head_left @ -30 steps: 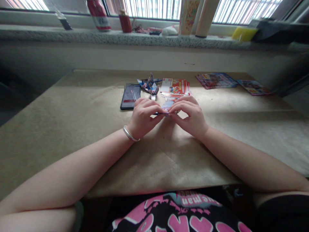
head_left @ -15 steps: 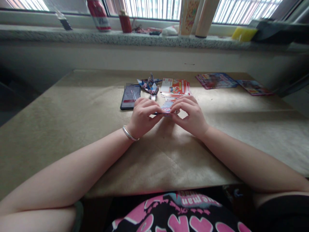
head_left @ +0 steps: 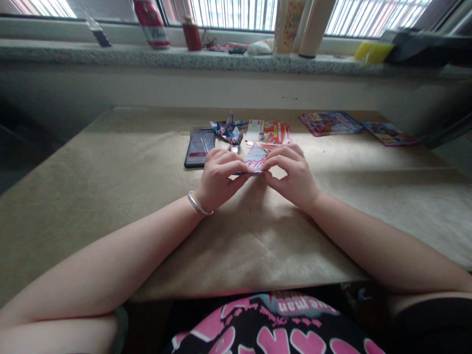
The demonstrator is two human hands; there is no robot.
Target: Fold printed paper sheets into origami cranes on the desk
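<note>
Between my hands is a small card packet (head_left: 254, 161), pale blue with pink lettering, tilted above the table. My left hand (head_left: 220, 174), with a silver bangle at the wrist, pinches its left side between thumb and fingers. On the right side, my right hand (head_left: 292, 172) pinches the near edge, its thumb and index finger making a ring. Just beyond the packet lies a pile of red and white cards (head_left: 268, 132), partly covered by my right fingers. Crumpled blue foil wrappers (head_left: 229, 132) sit left of that pile.
A dark phone (head_left: 199, 147) lies left of the wrappers. Two spreads of colourful cards, one (head_left: 330, 123) nearer the middle and one (head_left: 391, 133) farther right, lie on the table (head_left: 258, 246). On the stone windowsill (head_left: 221, 61) stand a can (head_left: 151, 23), a red lighter (head_left: 191, 34) and bottles.
The packet has tipped slightly, showing more of its printed face. My right fingers have shifted a little to the right along its edge; my left hand has barely moved.
</note>
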